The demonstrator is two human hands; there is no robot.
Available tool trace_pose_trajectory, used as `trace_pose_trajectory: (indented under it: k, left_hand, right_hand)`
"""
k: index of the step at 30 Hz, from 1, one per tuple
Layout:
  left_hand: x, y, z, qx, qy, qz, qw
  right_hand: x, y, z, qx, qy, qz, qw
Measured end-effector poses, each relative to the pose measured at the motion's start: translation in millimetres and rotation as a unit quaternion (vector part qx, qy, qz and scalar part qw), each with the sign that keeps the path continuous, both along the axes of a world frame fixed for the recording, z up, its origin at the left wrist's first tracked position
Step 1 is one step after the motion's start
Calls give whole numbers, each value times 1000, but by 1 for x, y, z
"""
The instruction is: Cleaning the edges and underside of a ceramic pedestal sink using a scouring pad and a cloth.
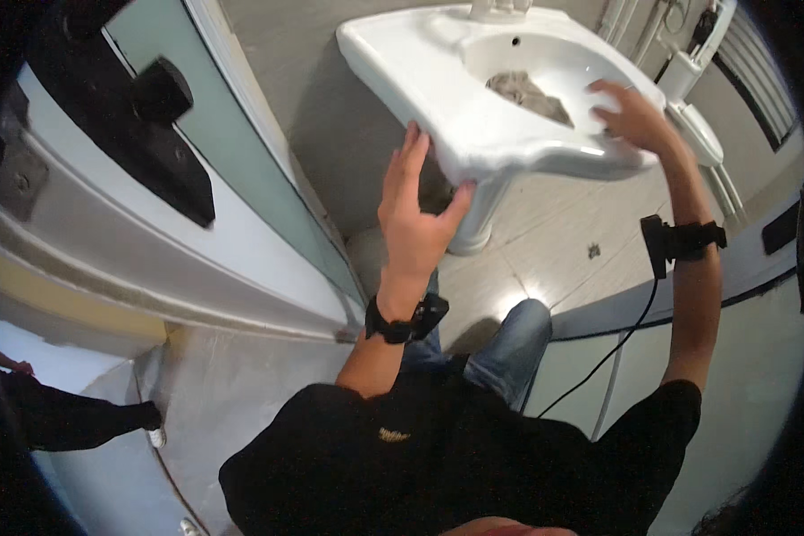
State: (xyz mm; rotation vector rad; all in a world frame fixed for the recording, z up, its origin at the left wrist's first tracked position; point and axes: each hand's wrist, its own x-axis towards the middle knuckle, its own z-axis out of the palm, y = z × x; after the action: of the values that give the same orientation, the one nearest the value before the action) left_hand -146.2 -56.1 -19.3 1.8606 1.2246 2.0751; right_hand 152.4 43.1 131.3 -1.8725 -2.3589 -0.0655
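A white pedestal sink [411, 67] stands in front of me, and a wet-looking grey-brown cloth [529, 94] lies crumpled in its basin. My left hand [413, 214] is at the sink's near left corner, fingers spread and empty; whether the fingertips touch the rim I cannot tell. Over the right side of the basin is my right hand [632, 116], slightly blurred, its fingers apart and curved, with nothing seen in them. It is to the right of the cloth and apart from it. Both wrists wear black strapped devices.
A tap [500, 9] sits at the sink's back edge. On the left is a door with a black handle [161, 89]. White pipes and a holder [683, 76] line the right wall. A floor drain [594, 251] lies below the sink. Another person's leg [76, 413] shows at lower left.
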Motion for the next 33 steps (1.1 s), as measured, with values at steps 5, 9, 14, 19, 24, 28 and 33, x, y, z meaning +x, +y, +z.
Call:
trace_pose_trajectory:
  k: [5,9,14,19,24,28,33]
  left_hand:
    - [-4,-3,3,-11,-19,-53,998]
    - [-8,3,0,-8,-24,-65,998]
    - [-11,3,-1,-29,-1,-95,995]
    - [-17,1,7,-65,28,-123,990]
    - [-34,-5,33,-30,-57,-111,992]
    - [-23,-14,58,35,-186,-104,976]
    - [-32,-15,39,-29,-182,-101,978]
  right_hand:
    - [-20,25,-20,-130,70,149,978]
    - [-54,37,-7,-253,26,83,964]
    - [-32,52,21,-37,165,180,969]
    - [-77,-11,98,142,381,148,902]
    - [-144,-64,77,65,416,275,864]
    - [-156,-84,60,44,321,321,890]
    - [-129,-58,10,151,122,249,949]
